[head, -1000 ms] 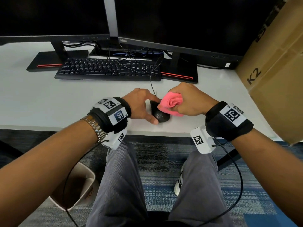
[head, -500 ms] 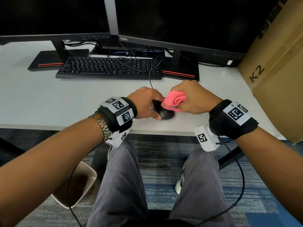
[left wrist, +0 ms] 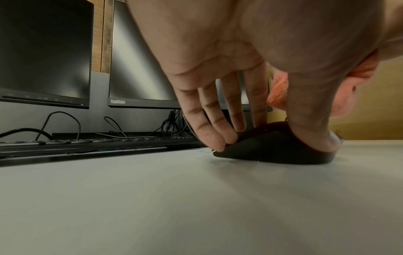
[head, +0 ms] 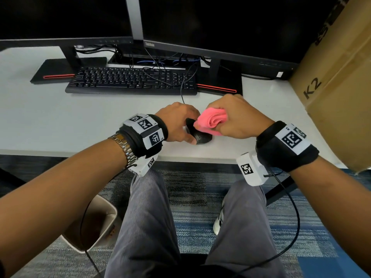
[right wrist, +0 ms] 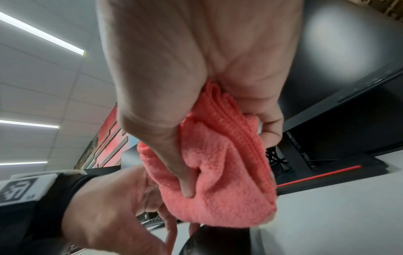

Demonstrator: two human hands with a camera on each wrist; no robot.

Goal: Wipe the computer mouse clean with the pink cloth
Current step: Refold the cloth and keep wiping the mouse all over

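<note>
A black computer mouse lies near the front edge of the white desk. My left hand grips it from the left, thumb on the near end and fingers curled over the front end. My right hand holds a bunched pink cloth and presses it on the mouse's top right side. The mouse's front part is hidden under the hands and the cloth.
A black keyboard and two dark monitors stand behind the hands, with cables running to the mouse. A large cardboard box stands at the desk's right. A bin sits on the floor below left.
The pink cloth in my right hand has slid a little forward and right over the mouse. My left hand keeps holding the mouse in place.
</note>
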